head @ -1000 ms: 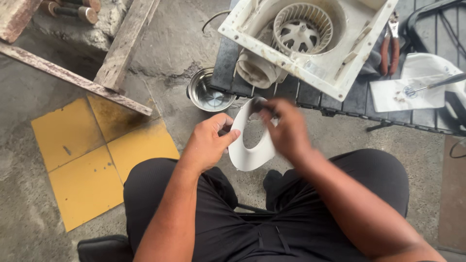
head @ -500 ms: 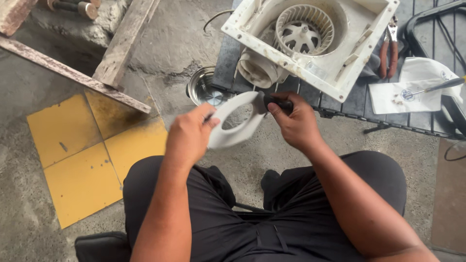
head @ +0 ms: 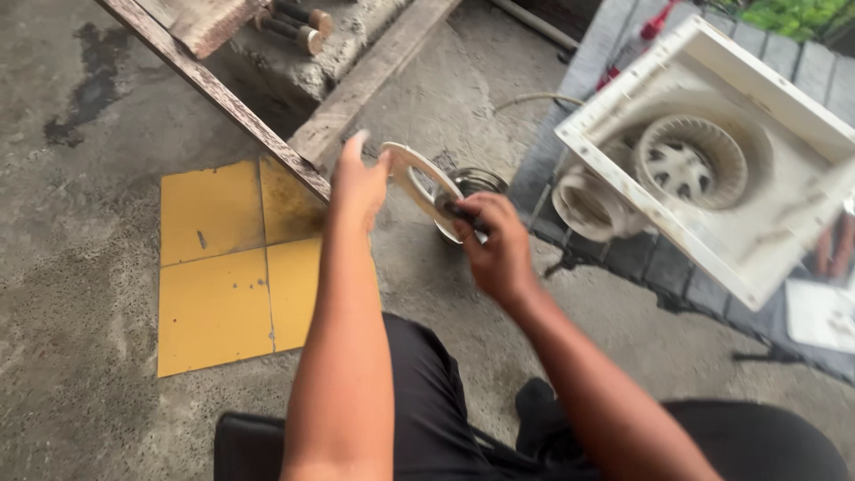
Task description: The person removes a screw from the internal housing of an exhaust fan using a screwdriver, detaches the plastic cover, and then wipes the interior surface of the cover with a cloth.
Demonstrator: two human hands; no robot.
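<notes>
We hold the white ring (head: 417,178) above the metal bowl (head: 472,183): left hand (head: 359,183) fingers pinch its upper rim, right hand (head: 497,245) fingers close on a dark tool (head: 460,210) against its lower edge.

Ring (head: 419,178): held up between both hands, above the floor and in front of the knees.
Left hand (head: 358,183): on the ring's left edge.
Right hand (head: 495,245): on the ring's lower right part, closed around a small tool (head: 456,210) that touches the ring.
Tin (head: 470,184): on the floor, directly behind the ring and partly hidden by it.
Fan housing (head: 712,178): right of the hands, lying on a slatted mat (head: 623,254).
Tiles (head: 227,267): set in the floor left of the left arm.
Planks (head: 294,116): behind the tiles, running slantwise, one crossing the tiles' far corner.
</notes>
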